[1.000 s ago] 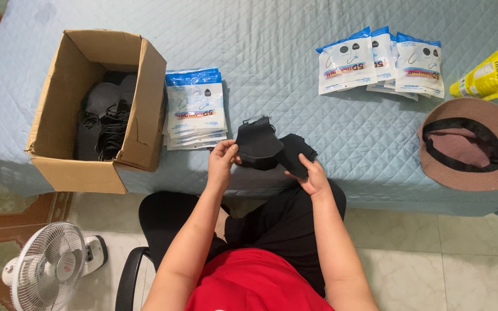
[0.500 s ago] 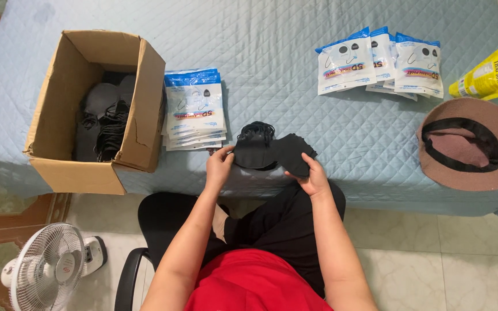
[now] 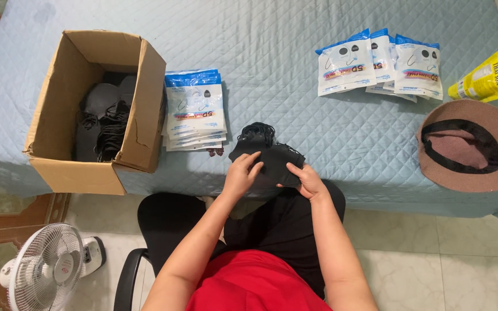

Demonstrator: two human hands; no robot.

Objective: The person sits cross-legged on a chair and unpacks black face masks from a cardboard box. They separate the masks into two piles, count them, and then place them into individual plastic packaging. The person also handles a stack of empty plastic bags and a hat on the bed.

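At the near edge of a pale blue quilted bed (image 3: 295, 69) I hold a small stack of black face masks (image 3: 267, 154) with tangled ear loops. My left hand (image 3: 241, 174) grips the stack's left side with fingers on top. My right hand (image 3: 308, 181) holds its right lower corner. A pile of blue and white mask pouches (image 3: 194, 109) lies just left of the stack. A second group of the same pouches (image 3: 378, 62) is spread at the far right.
An open cardboard box (image 3: 96, 109) with loose black masks inside stands on the bed's left end. A brown brimmed hat (image 3: 470, 145) lies upside down at right, a yellow bag (image 3: 493, 72) behind it. A white floor fan (image 3: 47, 270) stands lower left by my chair.
The black masks have been squared into a flatter stack and drawn slightly toward me. My left hand has shifted from the stack's edge onto its top.
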